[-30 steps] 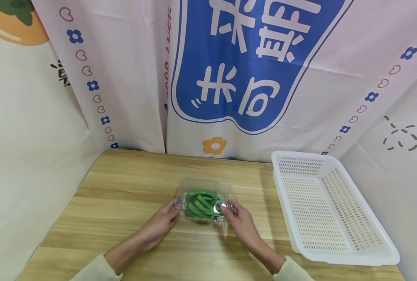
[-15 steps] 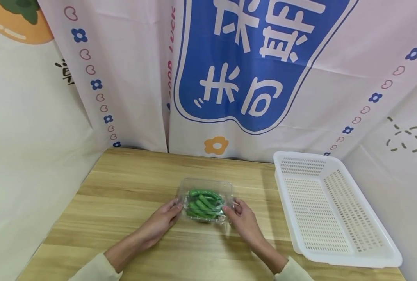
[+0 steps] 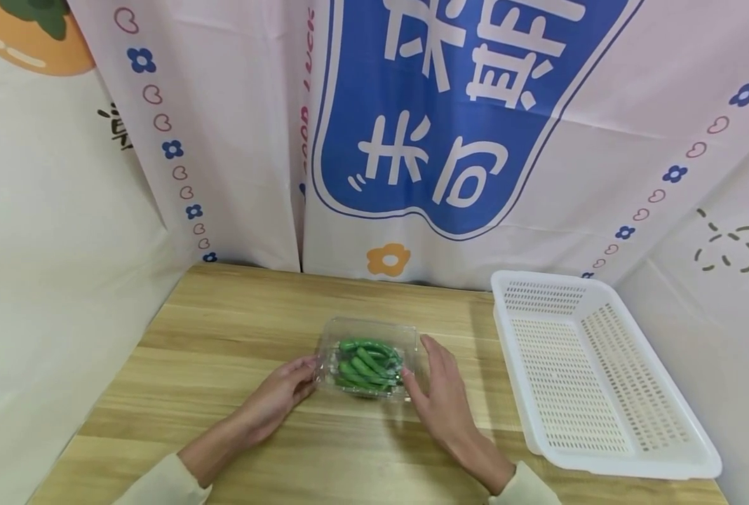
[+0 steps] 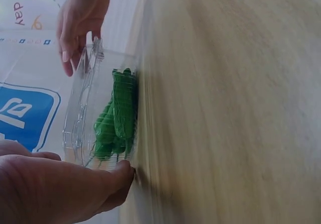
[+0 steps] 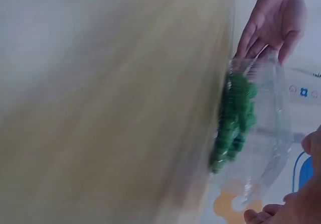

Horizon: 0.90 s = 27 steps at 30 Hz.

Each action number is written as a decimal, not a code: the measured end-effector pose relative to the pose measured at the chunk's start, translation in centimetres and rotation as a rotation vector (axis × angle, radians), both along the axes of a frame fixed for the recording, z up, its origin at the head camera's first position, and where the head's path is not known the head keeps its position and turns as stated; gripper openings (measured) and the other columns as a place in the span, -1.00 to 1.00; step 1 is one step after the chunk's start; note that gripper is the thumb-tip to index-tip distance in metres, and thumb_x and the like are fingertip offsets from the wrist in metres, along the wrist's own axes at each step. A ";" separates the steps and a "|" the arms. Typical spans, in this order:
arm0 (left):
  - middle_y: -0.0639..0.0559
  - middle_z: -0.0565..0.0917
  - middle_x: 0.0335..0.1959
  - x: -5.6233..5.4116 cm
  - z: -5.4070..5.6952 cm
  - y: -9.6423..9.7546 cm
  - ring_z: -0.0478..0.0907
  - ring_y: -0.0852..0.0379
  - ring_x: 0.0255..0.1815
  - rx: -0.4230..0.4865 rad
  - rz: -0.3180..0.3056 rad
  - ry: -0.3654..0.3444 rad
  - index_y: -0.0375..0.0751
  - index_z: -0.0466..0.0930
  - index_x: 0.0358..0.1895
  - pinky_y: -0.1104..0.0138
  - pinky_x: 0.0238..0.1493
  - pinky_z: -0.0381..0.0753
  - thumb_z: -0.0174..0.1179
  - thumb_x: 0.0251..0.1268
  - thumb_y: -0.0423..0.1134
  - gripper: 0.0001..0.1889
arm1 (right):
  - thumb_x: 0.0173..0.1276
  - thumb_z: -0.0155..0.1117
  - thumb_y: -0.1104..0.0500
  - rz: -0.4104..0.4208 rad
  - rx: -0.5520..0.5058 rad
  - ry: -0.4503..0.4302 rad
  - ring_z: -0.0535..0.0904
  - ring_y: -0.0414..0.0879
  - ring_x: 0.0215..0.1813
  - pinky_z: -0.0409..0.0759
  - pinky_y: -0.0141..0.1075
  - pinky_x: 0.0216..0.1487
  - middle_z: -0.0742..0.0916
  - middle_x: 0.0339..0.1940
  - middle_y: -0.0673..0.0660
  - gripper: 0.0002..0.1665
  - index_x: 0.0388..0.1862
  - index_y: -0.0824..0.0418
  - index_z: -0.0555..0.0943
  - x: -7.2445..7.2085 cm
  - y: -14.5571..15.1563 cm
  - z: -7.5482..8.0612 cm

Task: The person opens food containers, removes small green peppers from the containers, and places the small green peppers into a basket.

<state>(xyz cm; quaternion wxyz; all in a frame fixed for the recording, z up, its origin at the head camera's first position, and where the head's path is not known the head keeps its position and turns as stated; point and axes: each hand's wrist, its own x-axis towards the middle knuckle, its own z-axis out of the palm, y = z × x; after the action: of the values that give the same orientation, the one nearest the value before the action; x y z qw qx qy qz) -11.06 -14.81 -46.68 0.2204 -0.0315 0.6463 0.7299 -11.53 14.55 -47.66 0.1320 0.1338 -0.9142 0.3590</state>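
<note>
A clear plastic clamshell box sits on the wooden table, with several long green peppers inside. My left hand is at the box's left end, its fingers loosely bent and the fingertips right at the wall. At the right end, my right hand is spread, with the thumb over the near corner and the other fingers extended beside the box. In the left wrist view the peppers show through the ribbed side wall. The right wrist view shows the left hand at the far end of the box.
A white perforated plastic basket stands to the right on the wooden table. Printed cloth hangs behind the table and along both sides.
Both hands have loosened from the box. The left hand has drawn back slightly to the left, and the right fingers have straightened and spread. The box stays in nearly the same place.
</note>
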 end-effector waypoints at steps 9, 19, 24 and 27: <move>-0.49 0.24 0.57 0.0 0.6 -0.7 0.22 -0.35 0.60 -0.013 0.009 -0.001 -0.60 0.05 0.58 -0.07 0.66 0.19 -0.26 0.77 -0.26 -0.45 | 0.48 0.42 0.07 0.101 0.090 0.091 0.46 0.23 0.50 0.47 0.12 0.51 0.54 0.48 0.38 -0.25 0.48 0.43 0.44 0.6 -1.8 3.0; -0.56 0.31 0.49 0.2 0.1 -2.0 0.43 -0.27 0.46 -0.014 -0.076 -0.002 -0.70 0.06 0.53 -0.03 0.57 0.40 -0.26 0.79 -0.20 -0.41 | 0.36 0.55 0.13 0.215 0.267 0.227 0.65 0.06 0.26 0.71 -0.10 0.26 0.72 0.21 0.18 -0.44 0.26 0.33 0.65 0.7 -3.6 5.0; -0.53 0.44 0.40 0.4 -0.1 -2.5 0.53 -0.20 0.38 -0.016 -0.106 -0.007 -0.70 0.14 0.50 0.07 0.46 0.54 -0.23 0.79 -0.20 -0.43 | 0.29 0.60 0.19 0.310 0.337 0.284 0.68 -0.02 0.09 0.75 -0.17 0.09 0.75 0.03 0.10 -0.52 0.14 0.29 0.70 0.4 -4.4 5.7; -0.49 0.53 0.32 0.4 -0.2 -2.7 0.58 -0.17 0.32 -0.022 -0.123 -0.007 -0.69 0.23 0.44 0.10 0.39 0.61 -0.18 0.78 -0.20 -0.46 | 0.28 0.60 0.22 0.376 0.376 0.292 0.67 -0.07 0.03 0.74 -0.19 0.06 0.74 -0.04 0.05 -0.58 0.09 0.27 0.72 0.1 -4.9 5.8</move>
<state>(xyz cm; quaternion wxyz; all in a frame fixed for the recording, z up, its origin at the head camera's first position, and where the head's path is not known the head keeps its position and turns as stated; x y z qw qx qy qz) -10.71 -17.53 -46.91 0.2667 0.0032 0.6540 0.7079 -11.48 9.64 -41.81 0.1664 0.3729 -0.8952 0.1783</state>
